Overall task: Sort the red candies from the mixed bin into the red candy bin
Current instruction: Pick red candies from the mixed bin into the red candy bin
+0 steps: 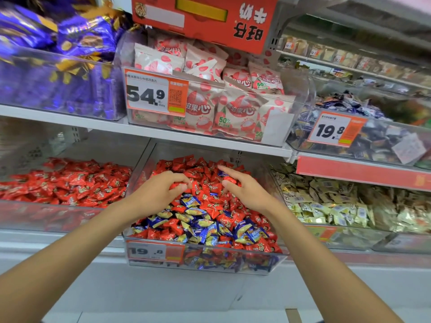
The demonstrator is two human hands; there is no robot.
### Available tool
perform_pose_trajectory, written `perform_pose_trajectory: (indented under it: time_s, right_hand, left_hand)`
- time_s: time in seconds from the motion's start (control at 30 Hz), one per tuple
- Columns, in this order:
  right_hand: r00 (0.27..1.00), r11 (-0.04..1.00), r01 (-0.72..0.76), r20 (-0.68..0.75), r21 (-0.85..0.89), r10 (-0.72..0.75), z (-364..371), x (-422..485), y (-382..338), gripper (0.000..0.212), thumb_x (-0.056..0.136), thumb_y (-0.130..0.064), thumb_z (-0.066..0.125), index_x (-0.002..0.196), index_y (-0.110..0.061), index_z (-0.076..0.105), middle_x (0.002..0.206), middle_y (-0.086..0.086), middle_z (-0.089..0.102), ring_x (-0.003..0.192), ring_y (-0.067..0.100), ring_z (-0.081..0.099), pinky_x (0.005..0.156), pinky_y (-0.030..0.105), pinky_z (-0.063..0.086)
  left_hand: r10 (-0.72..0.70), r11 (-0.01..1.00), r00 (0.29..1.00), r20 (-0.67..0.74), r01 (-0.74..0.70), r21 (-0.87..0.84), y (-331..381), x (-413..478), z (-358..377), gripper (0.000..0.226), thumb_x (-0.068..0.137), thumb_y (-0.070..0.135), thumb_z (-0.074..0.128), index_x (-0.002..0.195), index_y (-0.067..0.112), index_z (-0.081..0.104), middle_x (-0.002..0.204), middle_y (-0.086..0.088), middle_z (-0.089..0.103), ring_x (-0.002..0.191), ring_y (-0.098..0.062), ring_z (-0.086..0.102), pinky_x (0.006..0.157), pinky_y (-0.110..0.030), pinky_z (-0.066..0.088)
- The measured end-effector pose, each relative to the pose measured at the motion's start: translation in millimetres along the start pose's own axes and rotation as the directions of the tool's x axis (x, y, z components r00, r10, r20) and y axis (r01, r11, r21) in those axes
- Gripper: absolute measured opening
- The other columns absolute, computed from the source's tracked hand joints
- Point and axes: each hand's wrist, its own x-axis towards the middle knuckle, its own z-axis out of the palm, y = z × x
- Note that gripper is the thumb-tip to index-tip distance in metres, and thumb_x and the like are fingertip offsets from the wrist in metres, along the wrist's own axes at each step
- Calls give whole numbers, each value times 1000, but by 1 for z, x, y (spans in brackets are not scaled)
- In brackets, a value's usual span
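Observation:
The clear mixed bin (210, 264) sits in the middle of the lower shelf, holding red, blue and yellow wrapped candies. Both hands are over its heap. My left hand (161, 190) curls its fingers round red candies (175, 185). My right hand (242, 188) pinches a red candy (229, 180) with thumb and curled fingers, its index finger pointing out. The red candy bin (46, 217) lies to the left, filled with red wrapped candies (70, 180).
A bin of pale gold candies (326, 206) stands to the right. Above hang a shelf with a bin of pink-and-white packets (210, 101), purple wrapped sweets (58, 66) and dark candies (361, 131). A price tag (155, 251) fronts the mixed bin.

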Motion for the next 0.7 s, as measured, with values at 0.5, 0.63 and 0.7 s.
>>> perform_pose_trajectory:
  time_s: [0.5,0.63,0.7]
  right_hand:
    - [969,971,1,242,-239,58,28,-4,-5,51,85,-54,62,130,-34,51,135,-4,46,123,15,43,106,34,36]
    - [946,990,-22,317,-140,66,22,-2,-7,34,85,-41,70,113,-26,59,130,-6,52,122,14,46,105,34,37]
    - [958,996,-11,283,-90,36,22,-4,-10,23,85,-32,71,102,-22,60,121,-3,59,115,22,53,102,41,42]
  left_hand:
    - [3,994,990,141,-18,105,-19,-2,6,5,87,40,64,88,39,69,99,15,70,79,-17,68,80,-39,54]
    - [14,988,994,104,-30,152,-14,-4,5,10,90,40,60,92,35,69,81,12,69,56,-1,56,64,-27,51]
    - [44,991,997,70,-52,127,-10,-6,5,10,89,40,60,90,34,68,74,10,67,49,-3,52,56,-23,45]
